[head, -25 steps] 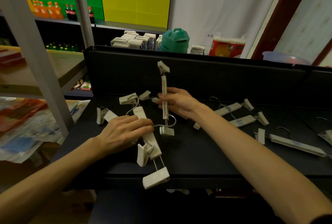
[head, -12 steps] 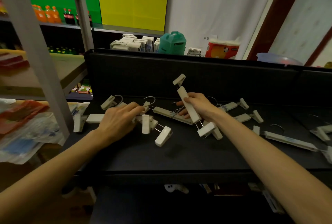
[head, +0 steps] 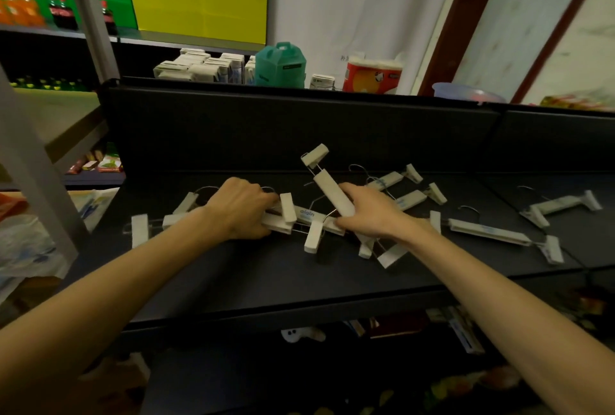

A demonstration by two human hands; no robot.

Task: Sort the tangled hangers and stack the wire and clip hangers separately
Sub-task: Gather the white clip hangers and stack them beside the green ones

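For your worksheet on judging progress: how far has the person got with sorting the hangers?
Early stage. No finished stack shows. In hand: the left hand holds down the tangled clip hangers while the right hand grips a tilted clip hanger. Left: loose hangers lie scattered on the black shelf; no plain wire hangers are evident.

A single wide-angle view from the person's head looks forward and steeply down onto a black shelf, close enough that both forearms run in from the bottom corners and the hands meet near the middle of the frame. The shelf's front edge crosses the lower third, its back wall the middle. Above that wall the view reaches farther shelves and a white wall. Straight lines bow toward the edges. There is no second view.
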